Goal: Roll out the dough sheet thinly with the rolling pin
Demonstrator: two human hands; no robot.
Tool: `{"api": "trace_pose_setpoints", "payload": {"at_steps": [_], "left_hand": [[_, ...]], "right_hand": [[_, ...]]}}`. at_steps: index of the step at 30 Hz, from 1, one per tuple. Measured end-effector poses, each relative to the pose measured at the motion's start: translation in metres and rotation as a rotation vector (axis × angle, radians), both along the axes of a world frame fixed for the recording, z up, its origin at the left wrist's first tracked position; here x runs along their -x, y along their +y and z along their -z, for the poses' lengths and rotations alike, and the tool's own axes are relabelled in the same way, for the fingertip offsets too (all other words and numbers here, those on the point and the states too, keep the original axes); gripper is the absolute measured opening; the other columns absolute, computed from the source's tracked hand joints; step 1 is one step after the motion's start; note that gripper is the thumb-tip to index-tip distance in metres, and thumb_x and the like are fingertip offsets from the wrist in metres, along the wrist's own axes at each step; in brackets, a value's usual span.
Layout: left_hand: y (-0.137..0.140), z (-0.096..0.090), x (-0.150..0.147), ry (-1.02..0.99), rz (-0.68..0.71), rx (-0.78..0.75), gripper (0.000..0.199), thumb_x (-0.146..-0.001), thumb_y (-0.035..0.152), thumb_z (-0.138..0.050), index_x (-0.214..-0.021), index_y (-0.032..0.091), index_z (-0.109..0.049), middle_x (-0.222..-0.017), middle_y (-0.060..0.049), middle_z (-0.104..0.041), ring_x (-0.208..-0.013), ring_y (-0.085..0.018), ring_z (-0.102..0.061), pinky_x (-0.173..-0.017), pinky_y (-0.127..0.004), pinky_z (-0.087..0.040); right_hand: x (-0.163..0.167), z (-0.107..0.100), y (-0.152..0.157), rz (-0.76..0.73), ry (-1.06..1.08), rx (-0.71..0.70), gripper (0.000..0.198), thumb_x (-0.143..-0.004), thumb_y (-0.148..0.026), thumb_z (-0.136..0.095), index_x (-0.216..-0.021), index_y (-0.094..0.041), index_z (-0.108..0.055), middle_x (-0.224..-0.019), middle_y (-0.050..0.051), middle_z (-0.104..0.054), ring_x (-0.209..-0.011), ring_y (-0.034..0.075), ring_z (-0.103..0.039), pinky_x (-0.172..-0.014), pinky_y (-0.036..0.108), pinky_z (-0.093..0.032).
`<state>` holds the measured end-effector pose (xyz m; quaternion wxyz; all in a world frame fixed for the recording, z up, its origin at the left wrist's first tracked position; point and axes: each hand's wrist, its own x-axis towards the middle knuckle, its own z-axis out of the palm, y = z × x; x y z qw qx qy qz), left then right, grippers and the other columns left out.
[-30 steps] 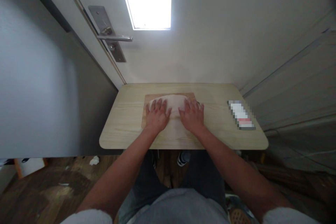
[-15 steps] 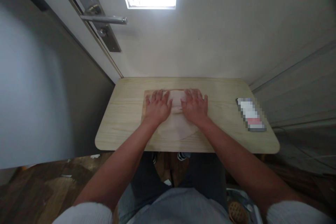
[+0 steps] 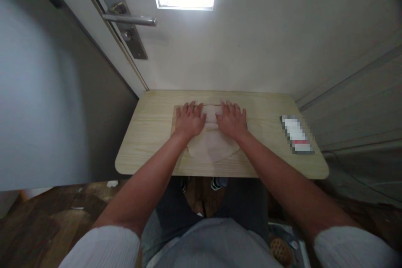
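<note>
A thin, pale, rounded sheet (image 3: 213, 148), perhaps dough or cloth, lies flat with a crease across its upper part. Beneath it is a tan rectangular mat or board (image 3: 173, 119), mostly covered. My left hand (image 3: 191, 121) rests palm down on the sheet's upper left part, fingers spread and pointing away from me. On the upper right part my right hand (image 3: 231, 121) lies the same way, also open. Both thumbs point inward with a gap between them. Neither hand grips anything that I can see.
The light wooden table (image 3: 144, 134) has rounded corners and stands against a white door with a metal handle (image 3: 135, 20). A phone (image 3: 297, 135), its screen blurred, lies at the right. Low on the right, a tray (image 3: 303, 251) holds a round brown item (image 3: 280, 251).
The view has shifted slightly. Both hands stay flat on the sheet and sit slightly higher in the picture, with more of the sheet's lower part showing.
</note>
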<state>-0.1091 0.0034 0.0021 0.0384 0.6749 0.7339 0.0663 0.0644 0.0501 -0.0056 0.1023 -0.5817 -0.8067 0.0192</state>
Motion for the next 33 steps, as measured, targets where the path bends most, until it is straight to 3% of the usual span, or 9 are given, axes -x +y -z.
{"api": "trace_pose_setpoints", "payload": {"at_steps": [8,12,20,33], "left_hand": [[-0.052,-0.001,-0.018,0.026,-0.005,-0.104,0.060,-0.101,0.053,-0.017,-0.150,0.029,-0.039,-0.160,-0.008,-0.036,-0.148,-0.032,-0.028,-0.118,-0.060,-0.018],[-0.066,-0.002,-0.021,0.020,0.005,-0.114,0.061,-0.101,0.054,-0.016,-0.151,0.029,-0.039,-0.161,-0.007,-0.034,-0.149,-0.030,-0.026,-0.119,-0.060,-0.014],[-0.034,-0.001,-0.012,0.001,-0.008,-0.074,0.061,-0.101,0.051,-0.016,-0.150,0.026,-0.040,-0.159,-0.011,-0.038,-0.147,-0.033,-0.030,-0.116,-0.064,-0.021],[0.010,-0.002,0.003,-0.027,0.000,-0.044,0.061,-0.100,0.052,-0.015,-0.152,0.029,-0.036,-0.160,-0.009,-0.036,-0.147,-0.035,-0.029,-0.114,-0.066,-0.021]], "right_hand": [[-0.015,0.002,-0.054,0.031,0.009,-0.070,0.058,-0.101,-0.044,-0.033,-0.151,-0.015,-0.038,-0.156,0.016,-0.038,-0.142,0.036,-0.032,-0.113,0.062,-0.019],[-0.020,0.004,-0.067,0.027,0.006,-0.091,0.058,-0.102,-0.045,-0.031,-0.150,-0.015,-0.039,-0.157,0.016,-0.038,-0.142,0.035,-0.033,-0.113,0.061,-0.021],[-0.007,0.001,-0.034,0.056,0.010,-0.048,0.056,-0.101,-0.045,-0.033,-0.148,-0.016,-0.044,-0.153,0.015,-0.044,-0.141,0.036,-0.035,-0.112,0.066,-0.020],[0.004,0.001,0.005,0.028,0.035,-0.047,0.059,-0.101,-0.051,-0.029,-0.149,-0.020,-0.044,-0.153,0.014,-0.044,-0.138,0.037,-0.038,-0.111,0.064,-0.024]]}}
